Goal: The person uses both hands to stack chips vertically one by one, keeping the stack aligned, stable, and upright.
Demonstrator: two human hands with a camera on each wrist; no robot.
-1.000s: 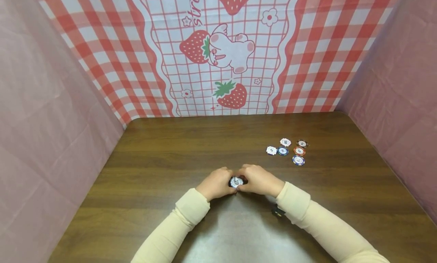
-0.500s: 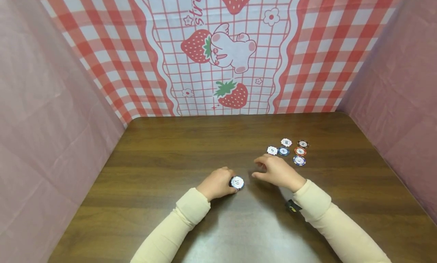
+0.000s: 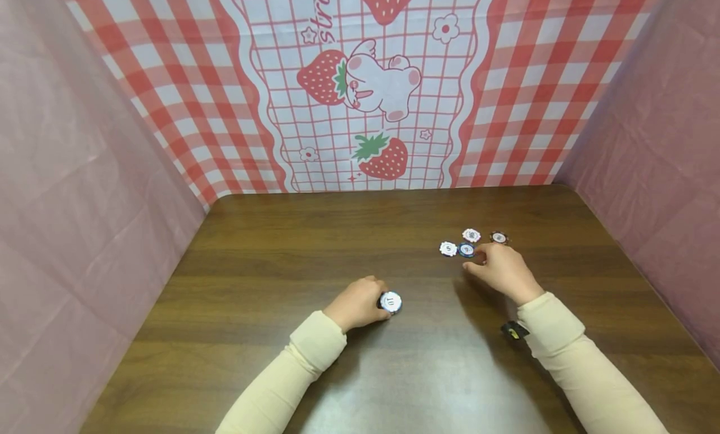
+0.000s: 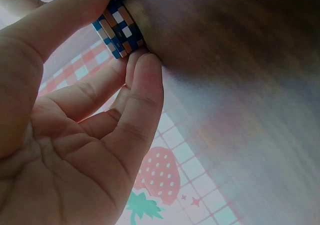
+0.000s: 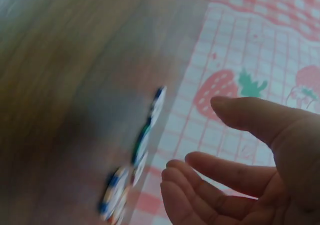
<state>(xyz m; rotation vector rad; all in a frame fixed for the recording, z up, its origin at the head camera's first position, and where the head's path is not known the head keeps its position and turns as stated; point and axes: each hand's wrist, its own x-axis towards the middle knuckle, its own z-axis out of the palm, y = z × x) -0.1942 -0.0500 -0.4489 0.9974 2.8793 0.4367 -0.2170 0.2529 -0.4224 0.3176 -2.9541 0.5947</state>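
Observation:
A short stack of poker chips [image 3: 390,302] stands on the wooden table, its top chip white-faced and marked 10. My left hand [image 3: 355,304] pinches the stack between thumb and fingers; the left wrist view shows the blue, white and tan edges of the stacked chips [image 4: 120,30]. Over the loose chips at the right hovers my right hand [image 3: 506,272], thumb and fingers apart with nothing between them in the right wrist view. Beside its fingertips lies a blue chip [image 3: 467,250]. In the head view the hand hides the orange chip and another blue one.
Left of the blue chip lies a white chip [image 3: 448,249]; behind it are a pinkish-white chip [image 3: 471,235] and a black chip [image 3: 499,237]. A strawberry-print cloth [image 3: 360,90] hangs at the table's back edge, pink cloths [image 3: 635,140] at the sides.
My right hand has let go of the chip stack and moved right and away from me to the loose chips. My left hand has stayed on the stack.

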